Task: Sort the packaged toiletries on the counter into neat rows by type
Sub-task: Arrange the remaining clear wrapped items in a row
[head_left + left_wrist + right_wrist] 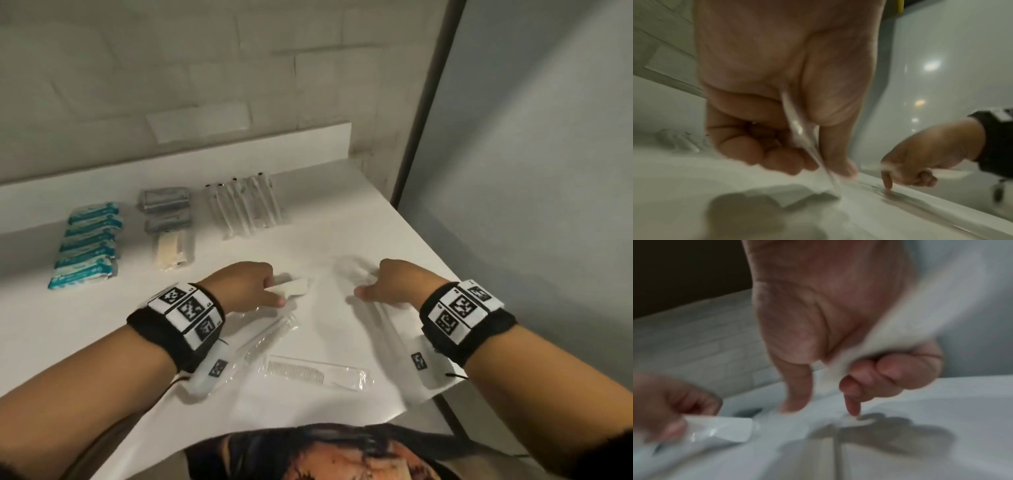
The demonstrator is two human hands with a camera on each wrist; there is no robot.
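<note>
My left hand [263, 289] pinches a small flat white packet [293, 287] just above the white counter [342, 233]; in the left wrist view the packet [795, 128] runs edge-on between thumb and curled fingers. My right hand [368, 286] grips a blurred white packet [890, 318] against its palm with curled fingers, and its index fingertip [853, 410] touches the counter. Two clear comb packets [315, 371] [270, 337] lie near the front, below my hands. At the back lie rows of teal packets [85, 243], grey packets [166, 205] and toothbrush packets [245, 205].
A cream packet [171, 251] ends the grey row. A raised ledge [205, 150] and tiled wall back the counter. The counter's right edge [442, 260] drops off beside a grey panel [534, 171]. Both wrist views are motion-blurred.
</note>
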